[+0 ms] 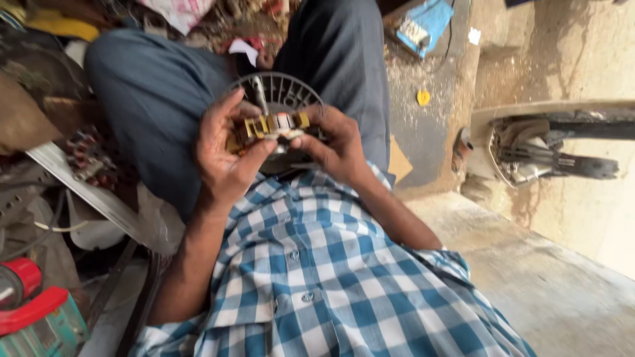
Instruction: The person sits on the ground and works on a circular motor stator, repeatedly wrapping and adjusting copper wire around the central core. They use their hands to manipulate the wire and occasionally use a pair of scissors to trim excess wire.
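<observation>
Both my hands hold a small motor winding piece (274,125) with yellow and white taped coils, just above my lap. My left hand (221,155) wraps it from the left, thumb pressed under it. My right hand (334,145) pinches its right end with the fingertips. Behind it, resting between my grey-trousered legs, is a round slotted metal motor housing (291,89) with a shaft standing up. My blue and white checked shirt (317,277) fills the lower middle of the view.
Another copper-wound stator (86,155) lies among clutter on the left beside a metal strip (86,192). A red and teal tool (33,311) sits at the bottom left. A blue box (423,26) and a yellow disc (423,97) lie on the dusty floor; a scooter (542,155) stands at the right.
</observation>
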